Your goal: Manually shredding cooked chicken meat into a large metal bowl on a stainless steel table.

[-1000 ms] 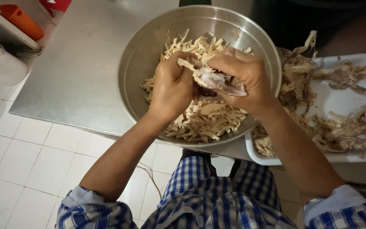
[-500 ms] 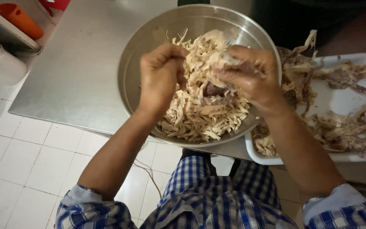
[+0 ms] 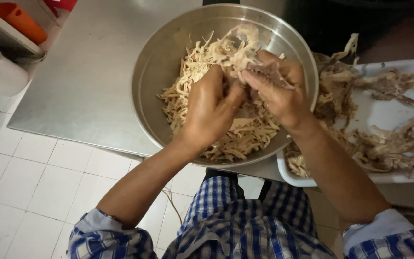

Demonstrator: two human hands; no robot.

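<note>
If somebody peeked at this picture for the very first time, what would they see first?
First, the big round shiny metal bowl in the middle, heaped with pale shredded meat strips. Over it, the left hand and right hand pinch one piece of meat between them. To the right sits a white rectangular tray of brownish bony scraps.

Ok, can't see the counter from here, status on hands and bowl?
Left hand, right hand both gripping one pale cooked meat piece over round steel bowl of shreds. White tray of scraps alongside, nothing blocking.

Soft overhead light, glare on the steel bowl (image 3: pixel 159 72), dark top-right corner, mild blur.
</note>
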